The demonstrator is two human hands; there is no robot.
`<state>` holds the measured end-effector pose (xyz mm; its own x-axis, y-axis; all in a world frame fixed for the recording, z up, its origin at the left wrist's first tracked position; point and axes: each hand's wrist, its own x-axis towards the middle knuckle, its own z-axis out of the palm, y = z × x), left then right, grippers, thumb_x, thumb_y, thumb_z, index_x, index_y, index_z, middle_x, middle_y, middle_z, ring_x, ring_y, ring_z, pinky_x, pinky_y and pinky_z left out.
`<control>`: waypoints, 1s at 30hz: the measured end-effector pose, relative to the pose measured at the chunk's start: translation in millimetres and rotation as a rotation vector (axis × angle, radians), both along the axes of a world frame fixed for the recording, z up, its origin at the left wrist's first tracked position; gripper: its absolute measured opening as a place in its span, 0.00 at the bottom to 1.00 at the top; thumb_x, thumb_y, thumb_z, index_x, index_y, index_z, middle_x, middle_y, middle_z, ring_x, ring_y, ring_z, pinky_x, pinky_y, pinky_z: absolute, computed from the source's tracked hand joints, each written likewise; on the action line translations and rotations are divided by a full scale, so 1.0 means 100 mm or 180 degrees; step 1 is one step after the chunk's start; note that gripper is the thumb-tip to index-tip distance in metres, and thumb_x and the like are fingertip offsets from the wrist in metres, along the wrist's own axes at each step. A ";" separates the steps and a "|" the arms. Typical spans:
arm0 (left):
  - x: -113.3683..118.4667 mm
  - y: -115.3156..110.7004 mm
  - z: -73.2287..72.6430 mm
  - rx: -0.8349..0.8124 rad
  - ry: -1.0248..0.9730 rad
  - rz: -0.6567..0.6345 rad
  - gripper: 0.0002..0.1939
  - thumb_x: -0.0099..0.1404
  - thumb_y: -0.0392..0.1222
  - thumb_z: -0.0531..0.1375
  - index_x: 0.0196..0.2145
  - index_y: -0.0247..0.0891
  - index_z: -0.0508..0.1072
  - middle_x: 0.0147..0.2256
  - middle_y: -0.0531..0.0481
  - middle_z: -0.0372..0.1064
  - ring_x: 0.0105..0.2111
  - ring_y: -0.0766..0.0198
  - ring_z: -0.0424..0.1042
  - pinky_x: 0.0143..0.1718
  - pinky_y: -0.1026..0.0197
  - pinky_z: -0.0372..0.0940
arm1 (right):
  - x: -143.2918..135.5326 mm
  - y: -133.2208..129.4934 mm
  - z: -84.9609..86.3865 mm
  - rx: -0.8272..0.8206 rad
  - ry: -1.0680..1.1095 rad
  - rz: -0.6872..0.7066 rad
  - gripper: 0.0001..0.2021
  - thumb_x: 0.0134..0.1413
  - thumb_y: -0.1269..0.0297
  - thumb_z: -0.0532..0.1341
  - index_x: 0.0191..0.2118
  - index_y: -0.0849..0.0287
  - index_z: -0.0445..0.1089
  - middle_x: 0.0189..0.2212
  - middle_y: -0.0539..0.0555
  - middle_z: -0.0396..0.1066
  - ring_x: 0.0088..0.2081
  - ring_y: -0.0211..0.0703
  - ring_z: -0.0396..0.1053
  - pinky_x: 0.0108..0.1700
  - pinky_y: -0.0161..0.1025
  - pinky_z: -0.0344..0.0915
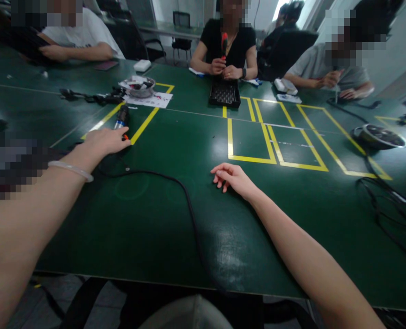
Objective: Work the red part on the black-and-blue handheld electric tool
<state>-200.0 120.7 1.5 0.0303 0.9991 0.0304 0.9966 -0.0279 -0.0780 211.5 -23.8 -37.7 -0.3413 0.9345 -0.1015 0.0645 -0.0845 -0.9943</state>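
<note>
Has blue-and-black tool (121,117) at left fingers (121,145), grip unclear, right fingers (226,174) loosely open; likely stiff, weighty, best held mid-barrel.

The single view looks from the wearer's head, forward and steeply down over the long, flat, dark green bench (155,237). Both bare forearms lie close below it; seated people across the bench appear farther off, toward the top.

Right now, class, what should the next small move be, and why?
Probably check the left hand's grip on the blue-and-black tool before lifting: it covers the tool's near end, so how firmly it holds cannot be seen. The right hand looks empty and could wait.
</note>
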 end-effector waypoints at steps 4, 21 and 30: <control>0.16 -0.11 0.03 -0.0232 0.0280 0.0162 0.40 0.72 0.68 0.40 0.68 0.41 0.61 0.48 0.40 0.71 0.43 0.49 0.67 0.45 0.46 0.62 | -0.01 0.00 0.00 0.0008 -0.0006 0.0004 0.12 0.56 0.59 0.62 0.41 0.62 0.70 0.28 0.50 0.71 0.25 0.33 0.68 0.20 0.28 0.64; 1.91 -1.36 0.06 0.0140 0.0394 -0.1051 0.23 0.73 0.48 0.45 0.51 0.34 0.74 0.35 0.35 0.75 0.36 0.45 0.76 0.36 0.53 0.61 | -0.19 -0.08 0.03 0.1267 -0.0753 -0.0384 0.08 0.59 0.61 0.59 0.34 0.60 0.69 0.26 0.48 0.67 0.28 0.35 0.63 0.32 0.34 0.58; 2.37 -1.60 0.10 -0.0117 0.0195 -0.1454 0.20 0.73 0.46 0.49 0.54 0.32 0.71 0.38 0.35 0.76 0.37 0.45 0.77 0.33 0.56 0.61 | -0.21 -0.07 -0.05 0.0929 -0.0767 -0.0194 0.08 0.55 0.61 0.60 0.37 0.59 0.67 0.28 0.48 0.70 0.30 0.36 0.66 0.34 0.35 0.61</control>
